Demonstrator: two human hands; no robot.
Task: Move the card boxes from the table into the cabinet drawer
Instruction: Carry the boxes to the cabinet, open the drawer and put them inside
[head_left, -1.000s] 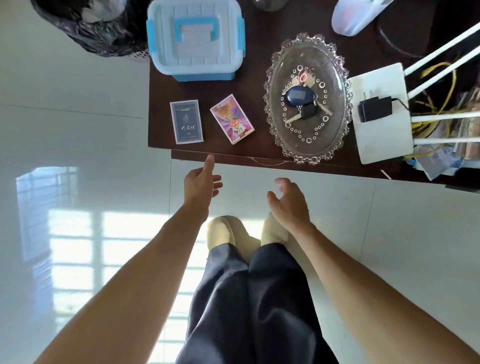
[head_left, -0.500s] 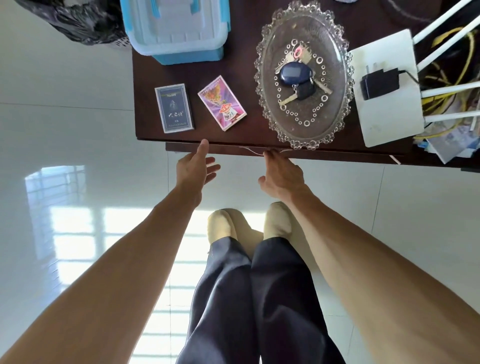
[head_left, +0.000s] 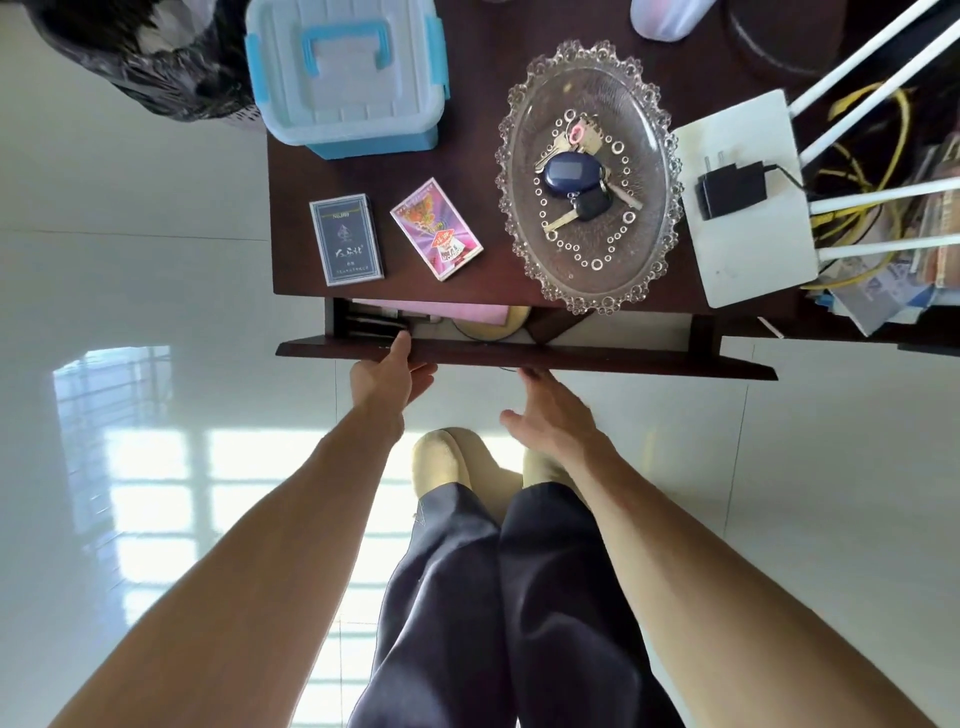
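Observation:
Two card boxes lie side by side near the front of the dark wooden table (head_left: 467, 130): a dark blue one (head_left: 346, 240) on the left and a pink-and-purple one (head_left: 436, 228) to its right, turned at an angle. Below them the cabinet drawer (head_left: 597, 361) is pulled partly out, showing a pink sheet and some dark items inside. My left hand (head_left: 387, 376) grips the drawer front, thumb over its top edge. My right hand (head_left: 545, 415) is just below the drawer front, fingers spread, fingertips at its lower edge.
A glass tray (head_left: 506, 171) with keys sits right of the boxes. A blue-and-white plastic box (head_left: 345, 78) stands behind them. A white router (head_left: 748, 249) with a black plug is at the right. A black bag (head_left: 140, 67) is on the floor, left of the table.
The drawer, shut before, has slid out toward me. My left hand has closed on its front edge. My right hand has drawn back a little with it.

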